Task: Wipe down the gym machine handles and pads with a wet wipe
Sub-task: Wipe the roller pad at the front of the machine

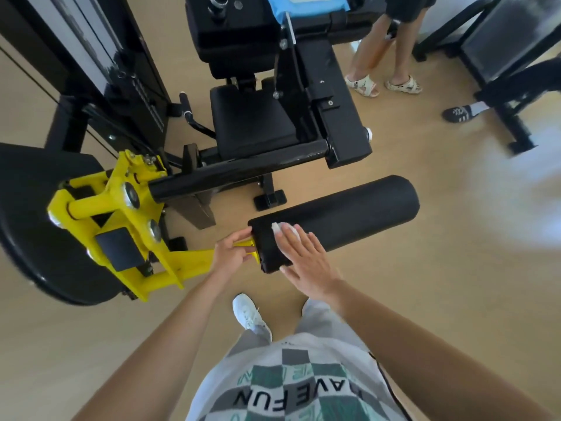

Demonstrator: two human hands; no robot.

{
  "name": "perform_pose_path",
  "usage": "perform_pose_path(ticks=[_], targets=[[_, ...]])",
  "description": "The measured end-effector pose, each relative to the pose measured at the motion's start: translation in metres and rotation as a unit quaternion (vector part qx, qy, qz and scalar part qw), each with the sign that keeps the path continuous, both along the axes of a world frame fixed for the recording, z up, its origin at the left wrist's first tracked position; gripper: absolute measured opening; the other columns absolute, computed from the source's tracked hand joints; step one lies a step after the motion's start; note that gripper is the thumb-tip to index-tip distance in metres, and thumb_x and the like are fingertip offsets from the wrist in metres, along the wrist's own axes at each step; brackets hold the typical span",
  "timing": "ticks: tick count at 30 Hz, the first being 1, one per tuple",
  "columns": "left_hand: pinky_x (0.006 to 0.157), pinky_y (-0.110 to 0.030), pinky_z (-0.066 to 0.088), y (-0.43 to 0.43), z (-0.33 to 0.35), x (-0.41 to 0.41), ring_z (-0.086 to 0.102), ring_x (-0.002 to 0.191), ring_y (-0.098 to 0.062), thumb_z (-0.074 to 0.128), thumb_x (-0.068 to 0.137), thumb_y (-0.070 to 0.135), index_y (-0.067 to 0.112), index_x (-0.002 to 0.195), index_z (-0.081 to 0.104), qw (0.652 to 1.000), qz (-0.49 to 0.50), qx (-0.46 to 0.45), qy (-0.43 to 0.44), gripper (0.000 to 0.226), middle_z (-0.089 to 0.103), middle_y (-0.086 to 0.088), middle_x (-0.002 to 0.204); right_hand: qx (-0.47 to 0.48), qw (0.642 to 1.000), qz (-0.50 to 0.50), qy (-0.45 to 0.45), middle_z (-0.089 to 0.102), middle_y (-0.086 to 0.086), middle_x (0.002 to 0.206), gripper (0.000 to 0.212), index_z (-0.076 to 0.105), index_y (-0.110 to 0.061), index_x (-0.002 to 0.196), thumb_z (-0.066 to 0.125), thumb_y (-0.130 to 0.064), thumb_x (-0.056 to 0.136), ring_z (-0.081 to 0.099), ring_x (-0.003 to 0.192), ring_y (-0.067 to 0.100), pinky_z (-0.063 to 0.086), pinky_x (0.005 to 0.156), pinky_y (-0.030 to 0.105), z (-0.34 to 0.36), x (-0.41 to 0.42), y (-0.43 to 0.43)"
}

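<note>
Arms: 2, bare, both extended forward.
Left forearm: enters from 7 o'clock, runs toward 1 o'clock.
Left hand (230, 253): fingers and thumb curled, gripping yellow bar (194, 258).
Right forearm: enters from 4 o'clock, runs toward 10 o'clock.
Right hand (306, 258): flat, palm down, fingers straight, pressing wipe (280, 227).

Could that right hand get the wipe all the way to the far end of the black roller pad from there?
Probably yes. The right hand lies flat on the wet wipe at the near end of the roller pad, and the pad's top looks bare to its far end.
</note>
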State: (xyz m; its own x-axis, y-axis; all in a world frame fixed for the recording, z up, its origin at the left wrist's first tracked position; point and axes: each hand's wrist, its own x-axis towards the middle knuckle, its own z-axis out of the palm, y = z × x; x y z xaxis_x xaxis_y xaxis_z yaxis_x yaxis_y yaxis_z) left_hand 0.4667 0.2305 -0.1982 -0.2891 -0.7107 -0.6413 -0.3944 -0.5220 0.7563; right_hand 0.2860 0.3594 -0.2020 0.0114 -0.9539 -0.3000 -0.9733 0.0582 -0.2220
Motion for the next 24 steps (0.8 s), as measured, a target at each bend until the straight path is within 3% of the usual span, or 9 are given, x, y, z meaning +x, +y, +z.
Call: perform_pose_path(ticks=[4, 8, 16, 20, 24], targets=[[0.071, -0.018, 0.055, 0.005, 0.003, -0.003, 0.068, 0.089, -0.004, 0.052, 0.09, -0.016, 0.02, 0.135, 0.064, 0.999, -0.001, -0.023, -0.025, 0.059, 0.063, 0.004, 0.126, 0.018, 0.993, -0.118, 0.021, -0.013, -0.001, 0.172, 0.073, -0.013, -0.028, 0.162, 0.029, -0.047, 0.106, -0.016, 0.157, 0.027, 0.006, 0.128, 0.051, 0.004, -0.045, -0.001], [0.079, -0.025, 0.057, 0.01, 0.003, -0.003, 0.071, 0.09, -0.011, 0.052, 0.088, -0.016, 0.02, 0.128, 0.068, 0.999, 0.003, -0.034, -0.032, 0.055, 0.066, 0.002, 0.125, 0.022, 0.988, -0.152, 0.008, -0.006, 0.004, 0.172, 0.074, -0.013, -0.028, 0.162, 0.03, -0.05, 0.105, -0.013, 0.157, 0.032, 0.001, 0.127, 0.049, 0.007, -0.045, -0.016], [0.092, -0.036, 0.058, 0.022, 0.004, 0.009, 0.073, 0.092, -0.008, 0.052, 0.085, -0.007, 0.038, 0.102, 0.072, 0.998, -0.028, -0.034, -0.048, 0.052, 0.077, 0.009, 0.093, 0.016, 0.999, 0.045, -0.021, -0.007, 0.001, 0.173, 0.082, -0.005, -0.023, 0.164, 0.037, -0.055, 0.102, -0.018, 0.156, 0.028, -0.001, 0.128, 0.047, -0.002, 0.022, -0.025], [0.079, -0.031, 0.053, 0.027, 0.006, 0.014, 0.069, 0.089, -0.022, 0.053, 0.088, -0.003, 0.038, 0.107, 0.073, 0.996, -0.063, -0.035, -0.055, 0.049, 0.077, 0.001, 0.087, 0.003, 0.999, 0.034, -0.019, -0.003, 0.001, 0.173, 0.077, -0.004, -0.026, 0.164, 0.041, -0.047, 0.104, -0.012, 0.158, 0.028, -0.001, 0.128, 0.046, 0.004, 0.0, -0.019], [0.065, -0.022, 0.045, 0.037, 0.005, 0.015, 0.066, 0.085, -0.013, 0.052, 0.092, 0.001, 0.039, 0.103, 0.072, 0.991, -0.098, -0.043, -0.085, 0.044, 0.075, 0.003, 0.089, 0.006, 0.997, -0.076, 0.006, -0.003, 0.002, 0.172, 0.075, -0.005, -0.025, 0.163, 0.037, -0.043, 0.105, -0.01, 0.158, 0.029, 0.009, 0.128, 0.054, 0.007, -0.043, -0.008]])
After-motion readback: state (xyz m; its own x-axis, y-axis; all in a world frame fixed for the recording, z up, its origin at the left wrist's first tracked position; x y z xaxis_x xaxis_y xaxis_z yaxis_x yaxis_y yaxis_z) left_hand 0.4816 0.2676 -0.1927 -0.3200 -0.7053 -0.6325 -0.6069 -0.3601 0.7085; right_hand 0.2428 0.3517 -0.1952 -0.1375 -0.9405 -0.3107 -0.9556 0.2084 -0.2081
